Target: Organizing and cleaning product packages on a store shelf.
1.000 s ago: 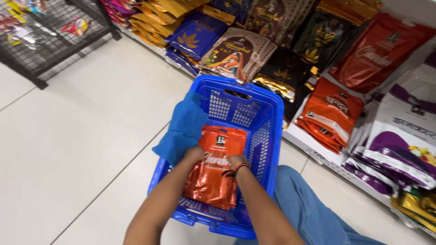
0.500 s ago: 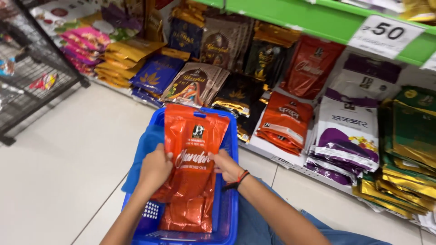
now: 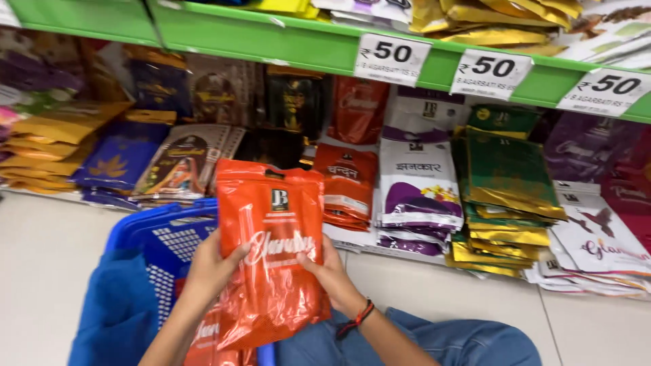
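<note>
— What packages do you have in front of you?
— You hold an orange pouch (image 3: 271, 251) upright; behind it lie orange packets (image 3: 346, 183), white-and-purple packets (image 3: 417, 193) and green-gold packets (image 3: 505, 169).
— Any labels?
— Three white price tags (image 3: 491, 73) on the green shelf edge (image 3: 291, 44).

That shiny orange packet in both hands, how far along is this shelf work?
Done: the shiny orange foil packet is up out of the blue plastic basket. In hand: the left hand and right hand grip its two sides, level with the low shelf's stack of matching orange packets. Left: it is not yet on that stack, and another orange packet lies in the basket.
</note>
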